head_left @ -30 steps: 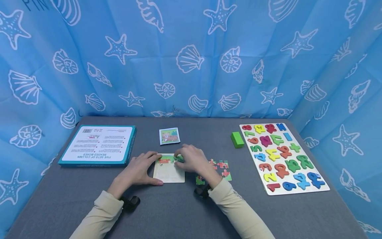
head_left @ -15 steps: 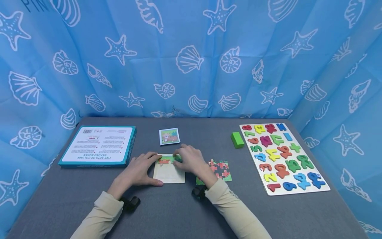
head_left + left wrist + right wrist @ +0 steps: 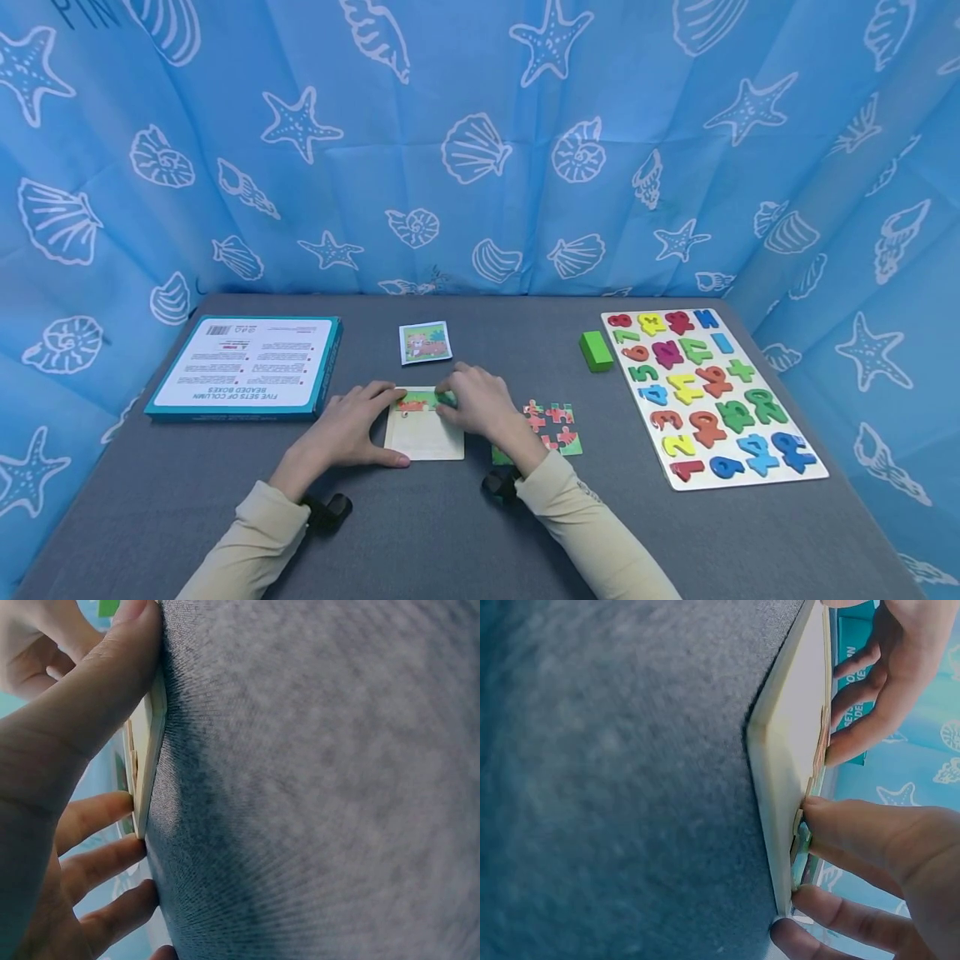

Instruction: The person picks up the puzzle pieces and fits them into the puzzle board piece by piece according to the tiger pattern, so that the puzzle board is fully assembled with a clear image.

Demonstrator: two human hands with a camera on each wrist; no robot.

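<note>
A square wooden puzzle board (image 3: 425, 440) lies flat on the grey table. Along its far side sit green and orange jigsaw pieces (image 3: 413, 403). My left hand (image 3: 351, 427) grips the board's left side, the thumb at the near corner and the fingers at the far one. At the far right corner my right hand (image 3: 480, 406) pinches a green puzzle piece (image 3: 802, 844); the right wrist view shows thumb and fingertips on it, right at the board. My right hand partly covers that corner. Several loose puzzle pieces (image 3: 562, 414) lie right of the board, some behind my right wrist.
A small picture card (image 3: 425, 342) lies beyond the board. A flat teal-edged box (image 3: 247, 362) rests at the left. To the right are a green block (image 3: 596, 351) and a white number board (image 3: 660, 454) with colourful numerals. A blue shell-patterned curtain (image 3: 480, 208) hangs behind.
My right hand and forearm have shifted slightly left over the far right corner, uncovering a little more of the loose pieces. My left hand stays on the board.
</note>
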